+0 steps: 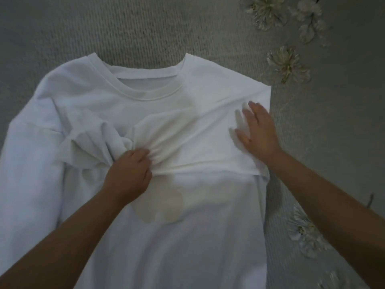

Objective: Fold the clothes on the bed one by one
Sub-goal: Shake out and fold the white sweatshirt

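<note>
A white long-sleeved sweatshirt (162, 236) lies face up on the bed, collar at the far side. Its right sleeve (187, 140) is folded across the chest. My left hand (130, 172) grips the bunched cuff end of that sleeve at the middle of the chest. My right hand (257, 130) lies flat with spread fingers on the folded sleeve near the right shoulder edge. The left sleeve (27, 163) hangs down the left side. A pale cream print (162, 205) shows on the front below my left hand.
The grey textured bedspread (145, 28) shows beyond the collar and to the right. It carries pale flower decorations (287, 63) along the right side, close to the sweatshirt's right edge.
</note>
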Demonstrator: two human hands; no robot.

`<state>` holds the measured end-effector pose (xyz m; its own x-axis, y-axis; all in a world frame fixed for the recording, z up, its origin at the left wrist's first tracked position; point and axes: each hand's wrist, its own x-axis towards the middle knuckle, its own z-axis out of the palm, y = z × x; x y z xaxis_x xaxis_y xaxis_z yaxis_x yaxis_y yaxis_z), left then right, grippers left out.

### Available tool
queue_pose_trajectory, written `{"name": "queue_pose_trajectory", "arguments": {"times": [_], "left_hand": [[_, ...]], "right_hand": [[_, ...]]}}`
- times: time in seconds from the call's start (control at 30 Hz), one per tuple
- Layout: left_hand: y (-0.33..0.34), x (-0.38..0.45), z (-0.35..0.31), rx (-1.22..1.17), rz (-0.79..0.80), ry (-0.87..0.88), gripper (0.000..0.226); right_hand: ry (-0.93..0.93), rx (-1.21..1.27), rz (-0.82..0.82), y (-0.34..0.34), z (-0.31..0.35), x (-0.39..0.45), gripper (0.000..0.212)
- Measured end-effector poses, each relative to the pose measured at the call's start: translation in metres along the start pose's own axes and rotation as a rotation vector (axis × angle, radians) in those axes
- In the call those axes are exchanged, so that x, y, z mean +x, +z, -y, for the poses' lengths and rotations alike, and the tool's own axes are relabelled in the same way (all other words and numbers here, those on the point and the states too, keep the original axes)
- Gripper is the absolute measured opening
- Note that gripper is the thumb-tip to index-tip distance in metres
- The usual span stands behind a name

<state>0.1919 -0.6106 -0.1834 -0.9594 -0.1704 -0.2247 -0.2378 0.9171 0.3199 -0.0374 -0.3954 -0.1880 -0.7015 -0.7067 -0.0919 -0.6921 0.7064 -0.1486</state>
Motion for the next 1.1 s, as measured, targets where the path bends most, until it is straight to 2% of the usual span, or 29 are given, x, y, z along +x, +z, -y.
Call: {"name": "queue_pose_trajectory", "arguments": {"times": [0.07, 0.13, 0.2, 0.27, 0.33, 0.4, 0.47, 0.53, 0.6, 0.67, 0.7, 0.73, 0.8, 0.83, 0.87, 0.9, 0.97, 1.03, 1.1], "left_hand": [[-0.006, 0.014, 0.000, 0.011, -0.131, -0.118, 0.037], [-0.007, 0.026, 0.002, 0.119, -0.166, -0.227, 0.032], [-0.007, 0.032, 0.007, 0.175, -0.037, -0.428, 0.039], [-0.008, 0.033, 0.015, 0.178, 0.030, -0.587, 0.040], [-0.011, 0.030, 0.020, 0.198, 0.067, -0.629, 0.040], [-0.015, 0.023, 0.021, 0.271, 0.086, -0.556, 0.035], [-0.019, 0.012, 0.020, 0.254, -0.051, -0.426, 0.031], [-0.030, 0.003, 0.022, 0.219, -0.301, -0.364, 0.028], [-0.039, -0.003, 0.023, 0.262, -0.584, -0.286, 0.022], [-0.037, -0.013, 0.019, 0.287, -0.742, -0.274, 0.011], [-0.031, -0.023, 0.015, 0.275, -0.710, -0.342, 0.009], [-0.024, -0.036, 0.010, 0.232, -0.560, -0.471, 0.017], [-0.008, -0.066, 0.003, 0.059, -0.090, -0.775, 0.044], [0.001, -0.080, 0.002, 0.022, 0.068, -0.841, 0.055], [0.009, -0.092, 0.002, -0.005, 0.115, -0.848, 0.061], [0.012, -0.099, 0.002, -0.048, 0.107, -0.840, 0.062], [0.011, -0.100, 0.008, -0.131, -0.032, -0.807, 0.052], [0.007, -0.095, 0.019, -0.145, -0.252, -0.809, 0.034], [-0.003, -0.088, 0.027, -0.173, -0.438, -0.881, 0.035]], "right_hand": [[-0.162, -0.027, 0.078, 0.007, 0.013, -0.042, 0.071], [-0.174, -0.072, 0.217, 0.012, 0.014, -0.068, 0.078], [-0.152, -0.114, 0.271, 0.015, 0.008, -0.082, 0.071], [-0.165, -0.125, 0.211, 0.017, 0.003, -0.090, 0.051], [-0.160, -0.171, 0.184, 0.018, 0.003, -0.092, 0.049], [-0.085, -0.187, 0.232, 0.020, 0.008, -0.093, 0.052], [0.028, -0.234, 0.361, 0.026, 0.009, -0.100, 0.062], [0.093, -0.288, 0.433, 0.031, 0.010, -0.101, 0.061], [0.121, -0.312, 0.456, 0.033, 0.013, -0.102, 0.061], [0.144, -0.314, 0.471, 0.032, 0.016, -0.103, 0.062], [0.152, -0.325, 0.473, 0.031, 0.016, -0.103, 0.062], [0.153, -0.344, 0.477, 0.030, 0.017, -0.103, 0.062], [0.172, -0.360, 0.518, 0.026, 0.023, -0.102, 0.062], [0.187, -0.361, 0.545, 0.025, 0.027, -0.102, 0.062], [0.194, -0.364, 0.570, 0.022, 0.030, -0.100, 0.061], [0.201, -0.362, 0.590, 0.018, 0.034, -0.098, 0.061], [0.220, -0.298, 0.571, 0.007, 0.040, -0.090, 0.057], [0.256, -0.096, 0.444, -0.008, 0.046, -0.081, 0.043], [0.170, 0.100, 0.264, -0.018, 0.056, -0.066, 0.034]]}}
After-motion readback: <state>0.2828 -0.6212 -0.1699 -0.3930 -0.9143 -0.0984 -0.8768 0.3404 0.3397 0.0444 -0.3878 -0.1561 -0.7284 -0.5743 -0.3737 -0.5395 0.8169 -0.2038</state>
